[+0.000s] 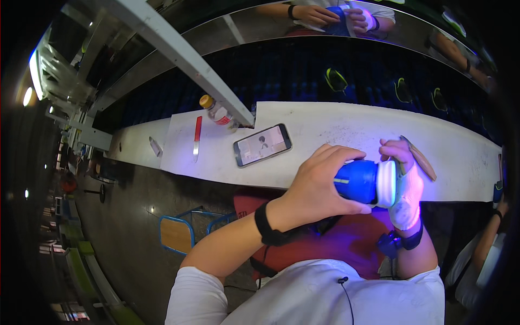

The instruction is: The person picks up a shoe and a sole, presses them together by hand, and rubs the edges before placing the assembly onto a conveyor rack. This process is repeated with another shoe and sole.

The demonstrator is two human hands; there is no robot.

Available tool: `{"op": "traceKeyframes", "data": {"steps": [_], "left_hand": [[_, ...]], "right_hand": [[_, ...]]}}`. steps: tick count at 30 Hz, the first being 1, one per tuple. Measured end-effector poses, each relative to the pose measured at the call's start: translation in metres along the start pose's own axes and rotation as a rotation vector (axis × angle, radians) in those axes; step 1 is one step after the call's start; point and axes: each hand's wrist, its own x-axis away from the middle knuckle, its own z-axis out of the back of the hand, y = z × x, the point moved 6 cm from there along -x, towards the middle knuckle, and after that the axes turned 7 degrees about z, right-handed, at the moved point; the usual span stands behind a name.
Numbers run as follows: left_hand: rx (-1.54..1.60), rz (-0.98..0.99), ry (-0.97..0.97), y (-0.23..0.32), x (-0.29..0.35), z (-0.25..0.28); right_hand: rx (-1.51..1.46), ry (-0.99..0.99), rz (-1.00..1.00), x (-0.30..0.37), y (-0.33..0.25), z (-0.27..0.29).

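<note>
A blue jar (356,181) lies on its side in the air above the table's near edge, its white lid (386,184) pointing right. My left hand (317,181) wraps round the blue body, fingers over the top and thumb below. Against the lid end is my right hand (409,189), in a pale fingerless glove; its fingers curl round the far side of the lid, and its thumb is hidden. Beyond that hand a slender brown pointed piece (420,158) rests on the white table (330,130).
Left of my hands lie a phone (264,144) and a red-handled knife (197,138); a yellow-capped bottle (221,115) is near a metal post (189,65). Dark pieces with yellow-green edges (336,80) are on the dark belt behind. A stool (177,234) stands lower left; another person's arm (487,238) is at right.
</note>
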Motion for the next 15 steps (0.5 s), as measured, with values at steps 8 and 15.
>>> {"op": "traceKeyframes", "data": {"steps": [8, 15], "left_hand": [[-0.081, 0.225, -0.137, -0.019, 0.001, 0.007], [-0.052, 0.392, -0.026, -0.033, -0.002, 0.007]], "right_hand": [[-0.808, 0.276, -0.300, -0.002, 0.040, -0.026], [-0.820, 0.015, -0.553, -0.034, 0.049, -0.051]]}}
